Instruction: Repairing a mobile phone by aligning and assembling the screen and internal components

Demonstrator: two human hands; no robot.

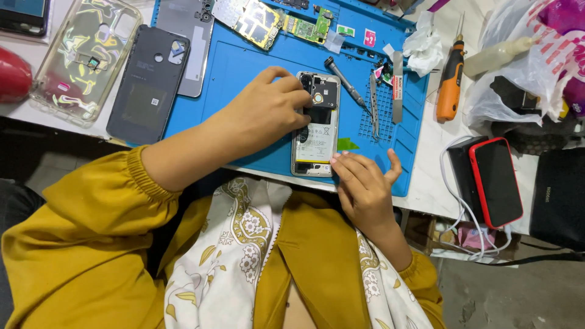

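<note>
An opened phone [317,131] with its back off lies on a blue work mat [244,67], its white battery showing. My left hand [268,109] rests on the phone's left side, fingertips pressing near the camera end. At the phone's bottom right corner my right hand [362,180] touches the edge with its fingertips, thumb spread. Neither hand grips a tool.
A screwdriver [344,79], tweezers [373,106] and a metal pry tool [397,88] lie right of the phone. Circuit boards [262,21] sit at the mat's top. A dark back cover [146,85], clear case [85,55], orange electric screwdriver [451,82] and red-edged phone [496,180] surround the mat.
</note>
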